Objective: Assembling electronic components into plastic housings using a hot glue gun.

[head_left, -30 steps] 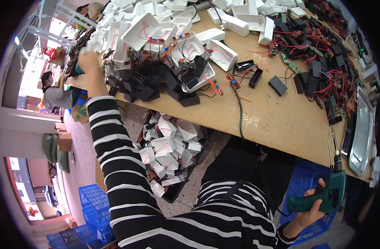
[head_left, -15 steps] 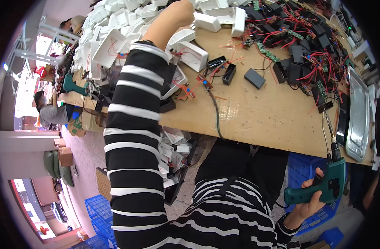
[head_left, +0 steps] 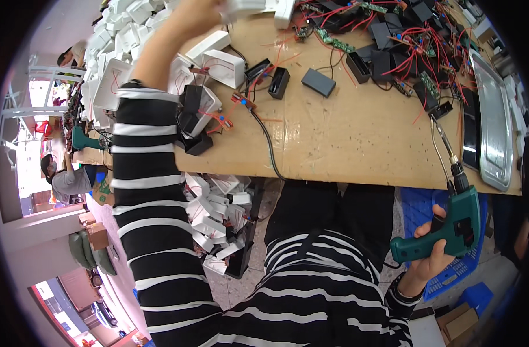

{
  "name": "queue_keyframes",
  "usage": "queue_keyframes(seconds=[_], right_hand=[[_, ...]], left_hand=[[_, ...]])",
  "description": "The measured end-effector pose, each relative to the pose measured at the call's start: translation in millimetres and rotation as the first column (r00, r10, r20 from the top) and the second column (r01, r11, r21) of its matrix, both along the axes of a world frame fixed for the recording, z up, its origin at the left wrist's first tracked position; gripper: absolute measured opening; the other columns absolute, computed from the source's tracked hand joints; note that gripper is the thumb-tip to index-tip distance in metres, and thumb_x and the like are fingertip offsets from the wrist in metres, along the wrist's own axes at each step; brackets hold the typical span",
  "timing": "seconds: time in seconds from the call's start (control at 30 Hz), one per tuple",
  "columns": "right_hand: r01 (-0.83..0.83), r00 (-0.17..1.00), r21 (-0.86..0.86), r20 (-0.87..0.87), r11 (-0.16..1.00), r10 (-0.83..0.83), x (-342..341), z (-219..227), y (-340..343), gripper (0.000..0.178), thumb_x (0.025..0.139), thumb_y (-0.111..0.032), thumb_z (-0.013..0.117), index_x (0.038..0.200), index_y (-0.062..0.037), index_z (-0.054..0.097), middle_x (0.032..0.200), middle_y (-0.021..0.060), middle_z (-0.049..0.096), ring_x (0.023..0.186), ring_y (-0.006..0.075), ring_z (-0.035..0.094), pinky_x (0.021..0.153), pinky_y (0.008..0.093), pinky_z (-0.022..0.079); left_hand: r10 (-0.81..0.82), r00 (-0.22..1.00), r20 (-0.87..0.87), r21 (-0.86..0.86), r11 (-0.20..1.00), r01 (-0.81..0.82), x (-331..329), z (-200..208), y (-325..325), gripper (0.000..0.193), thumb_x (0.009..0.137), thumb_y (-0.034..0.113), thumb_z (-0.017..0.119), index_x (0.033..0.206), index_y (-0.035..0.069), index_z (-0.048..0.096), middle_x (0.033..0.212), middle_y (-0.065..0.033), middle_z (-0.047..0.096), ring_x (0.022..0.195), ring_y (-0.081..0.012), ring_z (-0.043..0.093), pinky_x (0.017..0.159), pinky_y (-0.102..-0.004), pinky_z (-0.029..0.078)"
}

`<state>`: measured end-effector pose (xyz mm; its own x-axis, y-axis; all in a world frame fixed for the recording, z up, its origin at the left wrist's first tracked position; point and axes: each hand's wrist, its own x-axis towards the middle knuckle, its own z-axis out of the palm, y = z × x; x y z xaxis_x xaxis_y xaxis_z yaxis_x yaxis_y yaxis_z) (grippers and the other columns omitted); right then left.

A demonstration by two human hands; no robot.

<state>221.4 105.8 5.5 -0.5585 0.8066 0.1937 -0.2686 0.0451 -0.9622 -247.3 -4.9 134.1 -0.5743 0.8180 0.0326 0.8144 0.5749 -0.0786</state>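
At the top edge of the head view, my left hand (head_left: 198, 18) reaches into the white plastic parts. Its fingers are partly cut off and blurred, but they seem closed on a white plastic case (head_left: 245, 7), smeared by motion. Low on the right, my right hand (head_left: 432, 254) is wrapped around the handle of a green soldering gun (head_left: 462, 225). The gun's metal tip points up the table, close to a small black part (head_left: 442, 110) at the edge of the wire heap. A circuit board with a blue component (head_left: 243, 101) lies left of centre, near a black cable.
White cases (head_left: 123, 34) pile up at the far left. Black boxes, boards and red wires (head_left: 414, 46) heap at the far right, beside a clear tray (head_left: 495, 121). A black box (head_left: 318, 82) lies mid-table. Below the table edge stands a bin of white parts (head_left: 218, 214).
The view has shifted, so the table contents sit further left and higher. My left hand has shifted slightly, and the white case beside it is now blurred. The right hand keeps the soldering gun.
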Motion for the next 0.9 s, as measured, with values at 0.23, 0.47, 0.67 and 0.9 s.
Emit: queue_keyframes(seconds=[0.23, 0.47, 0.67, 0.9], right_hand=[[0.004, 1.000, -0.005, -0.012, 1.000, -0.004, 5.0, -1.2, -3.5, 0.061, 0.087, -0.029, 0.053, 0.128, 0.0067, 0.025, 0.114, 0.0281, 0.047, 0.071, 0.0162, 0.056, 0.057, 0.0235, 0.049], [-0.012, 0.999, 0.027, -0.043, 1.000, 0.013, 15.6, 0.5, -5.3, 0.058, 0.088, -0.026, 0.050, 0.129, 0.0061, 0.024, 0.115, 0.0289, 0.046, 0.071, 0.0167, 0.056, 0.058, 0.0244, 0.049], [-0.005, 0.998, 0.038, -0.065, 0.999, 0.008, 21.3, 0.6, -9.7, 0.057, 0.088, -0.025, 0.050, 0.129, 0.0063, 0.025, 0.116, 0.0293, 0.045, 0.072, 0.0170, 0.056, 0.058, 0.0242, 0.049], [0.008, 0.998, 0.046, -0.058, 0.999, -0.005, 22.9, 0.2, -10.4, 0.058, 0.088, -0.027, 0.050, 0.128, 0.0065, 0.025, 0.115, 0.0292, 0.045, 0.070, 0.0167, 0.056, 0.056, 0.0225, 0.049]], left_hand=[[-0.567, 0.818, -0.092, 0.201, 0.794, 0.573, 84.5, 30.0, -15.0, 0.017, 0.063, -0.001, 0.059, 0.080, 0.000, 0.059, 0.110, -0.0192, 0.048, 0.100, -0.0325, 0.049, 0.086, -0.0378, 0.039], [-0.838, 0.526, -0.148, -0.023, 0.535, 0.845, 161.1, -44.5, -15.0, 0.007, 0.064, 0.017, 0.061, 0.067, 0.012, 0.060, 0.111, -0.0041, 0.054, 0.104, -0.0206, 0.052, 0.085, -0.0319, 0.042], [-0.718, 0.696, -0.017, 0.293, 0.662, 0.690, 168.0, -78.8, -15.5, 0.018, 0.069, 0.014, 0.057, 0.087, 0.009, 0.060, 0.109, -0.0045, 0.055, 0.093, -0.0207, 0.056, 0.077, -0.0310, 0.047], [-0.636, 0.750, -0.181, 0.402, 0.648, 0.647, 134.6, -77.8, -14.2, 0.034, 0.069, 0.005, 0.059, 0.102, 0.004, 0.056, 0.106, -0.0110, 0.057, 0.093, -0.0293, 0.056, 0.076, -0.0371, 0.047]])
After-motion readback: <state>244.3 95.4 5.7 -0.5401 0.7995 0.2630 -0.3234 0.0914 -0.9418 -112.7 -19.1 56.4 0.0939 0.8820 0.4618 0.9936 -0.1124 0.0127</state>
